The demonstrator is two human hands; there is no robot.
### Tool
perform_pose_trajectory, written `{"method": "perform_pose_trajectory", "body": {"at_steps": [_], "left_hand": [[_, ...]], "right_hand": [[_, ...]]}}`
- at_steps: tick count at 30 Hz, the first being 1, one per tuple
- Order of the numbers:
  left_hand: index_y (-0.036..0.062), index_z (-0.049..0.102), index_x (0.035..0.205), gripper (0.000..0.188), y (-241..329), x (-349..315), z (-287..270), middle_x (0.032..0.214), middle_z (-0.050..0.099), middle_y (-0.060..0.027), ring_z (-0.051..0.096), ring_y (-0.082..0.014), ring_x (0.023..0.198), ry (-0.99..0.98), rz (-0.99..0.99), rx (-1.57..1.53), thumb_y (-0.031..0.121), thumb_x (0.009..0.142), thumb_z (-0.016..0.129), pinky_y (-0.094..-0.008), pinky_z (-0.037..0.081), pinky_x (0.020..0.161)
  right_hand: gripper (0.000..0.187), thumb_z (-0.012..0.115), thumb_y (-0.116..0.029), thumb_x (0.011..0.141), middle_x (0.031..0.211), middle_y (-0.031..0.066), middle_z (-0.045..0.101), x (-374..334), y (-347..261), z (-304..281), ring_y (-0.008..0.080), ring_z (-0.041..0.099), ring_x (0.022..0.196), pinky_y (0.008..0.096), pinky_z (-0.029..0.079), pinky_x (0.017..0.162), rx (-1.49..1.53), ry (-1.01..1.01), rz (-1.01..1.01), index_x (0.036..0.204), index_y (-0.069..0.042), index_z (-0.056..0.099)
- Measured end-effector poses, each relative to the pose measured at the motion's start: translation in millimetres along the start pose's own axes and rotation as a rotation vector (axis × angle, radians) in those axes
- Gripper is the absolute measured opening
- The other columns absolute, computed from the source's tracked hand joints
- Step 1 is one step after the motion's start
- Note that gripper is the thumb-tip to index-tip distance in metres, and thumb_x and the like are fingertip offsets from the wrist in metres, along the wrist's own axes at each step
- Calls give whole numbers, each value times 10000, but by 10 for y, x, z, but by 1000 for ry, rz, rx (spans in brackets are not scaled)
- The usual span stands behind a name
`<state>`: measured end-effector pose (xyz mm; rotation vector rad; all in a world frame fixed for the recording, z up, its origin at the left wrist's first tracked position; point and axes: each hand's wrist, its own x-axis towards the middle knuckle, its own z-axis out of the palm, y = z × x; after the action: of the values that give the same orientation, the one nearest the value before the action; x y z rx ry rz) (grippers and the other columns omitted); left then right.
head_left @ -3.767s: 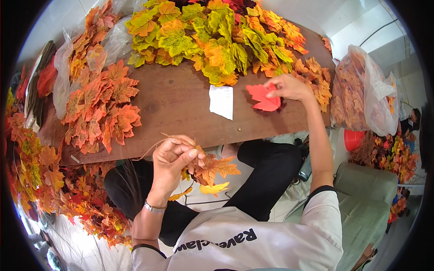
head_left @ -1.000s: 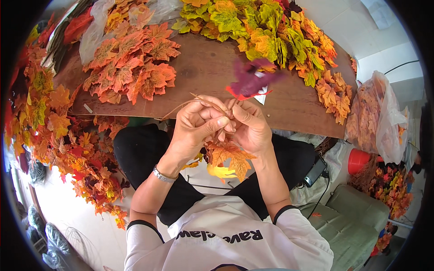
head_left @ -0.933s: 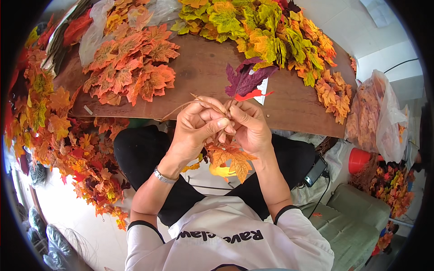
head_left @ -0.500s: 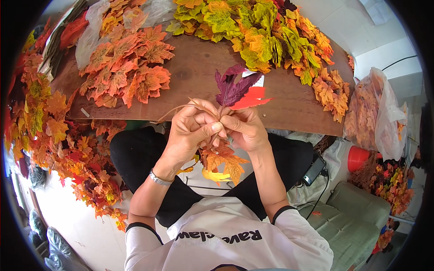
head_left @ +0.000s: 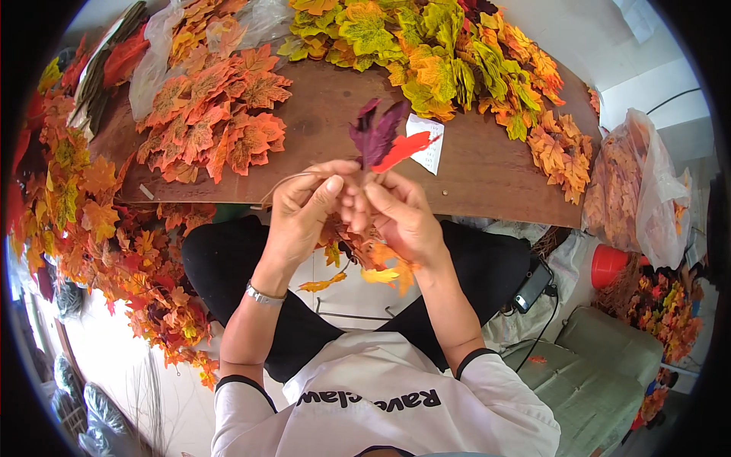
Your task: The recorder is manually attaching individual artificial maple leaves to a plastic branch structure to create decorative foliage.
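Pinching a pointy purple leaf [head_left: 375,141] and red leaf [head_left: 401,151] is the right hand [head_left: 406,212]. The left hand [head_left: 298,217] curls round a thin brown stem [head_left: 284,181].

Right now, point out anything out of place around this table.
A small orange scrap, perhaps a leaf, lies alone on the green seat, apart from the leaf piles on the table, so it looks stray. A narrow pale scrap also lies loose toward the table's near left corner.

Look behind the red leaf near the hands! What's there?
Behind the red leaf you can see a white paper on the brown table. The leaf covers part of the paper, so that bit can't be seen.
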<state>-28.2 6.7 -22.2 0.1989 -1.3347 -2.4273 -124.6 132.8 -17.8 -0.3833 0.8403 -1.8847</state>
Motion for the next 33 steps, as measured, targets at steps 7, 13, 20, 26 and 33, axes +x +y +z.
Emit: {"method": "perform_pose_trajectory", "body": {"at_steps": [7, 13, 20, 26, 33], "left_hand": [[1, 534, 1074, 214, -190, 8, 175, 886, 594, -91, 555, -116, 725, 209, -15, -388, 68, 872, 512, -251, 492, 691], [22, 515, 956, 112, -136, -16, 229, 886, 608, -133, 563, -106, 712, 79, 5, -417, 16, 846, 535, -227, 501, 643], [-13, 551, 887, 92, 63, -101, 220, 771, 636, -119, 579, -92, 623, -102, 38, 0, 17, 811, 594, -201, 488, 554], [-14, 578, 855, 92, 119, -147, 220, 759, 636, -90, 581, -83, 635, -146, -16, 54, 25, 789, 628, -201, 481, 565], [-15, 607, 855, 102, 266, -183, 154, 734, 612, -49, 563, -69, 629, -175, -42, 38, 37, 777, 648, -203, 461, 576]], "right_hand": [[230, 479, -206, 902, 801, 35, 510, -110, 73, -21, 109, 478, 638, 261, 384, 625, 306, -65, 98, 984, 8, 497], [249, 473, -166, 895, 842, 49, 485, -224, 194, -8, 90, 458, 586, 233, 370, 593, 565, -219, 173, 1058, 17, 430], [285, 548, -184, 849, 916, 103, 577, -104, -59, -338, 189, 589, 746, 299, 491, 672, 52, -49, 34, 1036, 27, 507], [205, 554, -149, 839, 850, 76, 608, 866, -236, -309, 127, 589, 721, 250, 485, 641, -604, 33, -98, 956, 17, 581], [343, 658, -297, 758, 717, 89, 607, 1701, 139, 276, 142, 581, 645, 279, 457, 578, -1503, -139, -260, 843, 31, 608]]}}
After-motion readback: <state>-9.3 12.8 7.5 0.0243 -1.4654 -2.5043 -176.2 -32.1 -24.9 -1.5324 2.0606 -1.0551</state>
